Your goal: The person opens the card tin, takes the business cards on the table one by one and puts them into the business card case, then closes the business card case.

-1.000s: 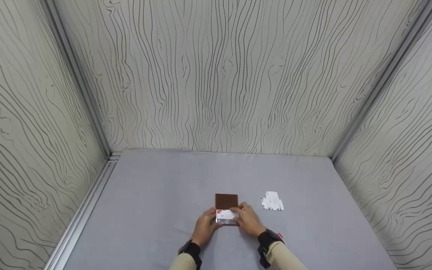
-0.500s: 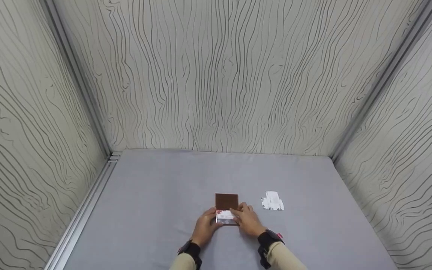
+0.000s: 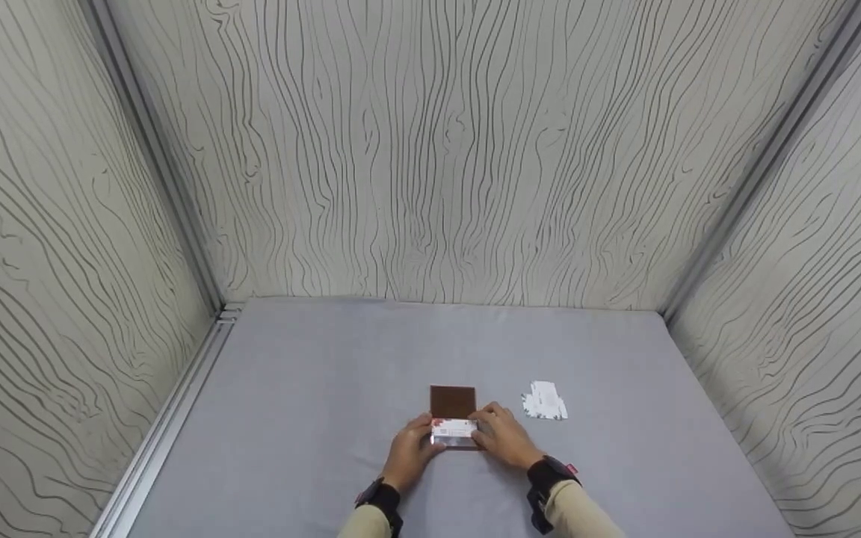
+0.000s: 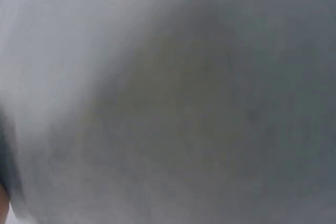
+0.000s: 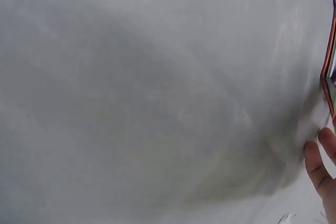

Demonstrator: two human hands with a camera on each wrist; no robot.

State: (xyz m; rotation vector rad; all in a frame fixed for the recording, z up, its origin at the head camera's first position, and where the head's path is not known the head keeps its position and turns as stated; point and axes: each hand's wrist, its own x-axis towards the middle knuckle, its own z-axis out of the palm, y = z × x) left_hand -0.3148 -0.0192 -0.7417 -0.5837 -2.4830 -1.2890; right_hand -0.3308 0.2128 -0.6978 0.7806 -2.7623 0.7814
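A brown business card case [image 3: 453, 402] lies opened flat on the grey cloth, its lid half away from me. In its near half sits a white card [image 3: 451, 428] with red print at the corner, above a silvery strip. My left hand [image 3: 408, 453] grips the left side of the case, thumb at the near corner and fingers at the far one. At the right side, my right hand [image 3: 504, 436] holds the edge with curled fingers. The right wrist view catches the case's reddish-brown edge [image 5: 328, 51] and some fingertips [image 5: 313, 158]; the left wrist view shows mostly blurred cloth.
To the right of the case lies a loose pile of white cards [image 3: 545, 400], fanned unevenly. Grey cloth [image 3: 311, 373] covers the table. Wood-patterned panels [image 3: 430, 149] enclose it at the back and sides, with a metal rail [image 3: 169, 418] along the left edge.
My right hand has slid a little to the right, its fingers leaving the card's face for the case's right edge. More of the card now shows. The left hand keeps its place.
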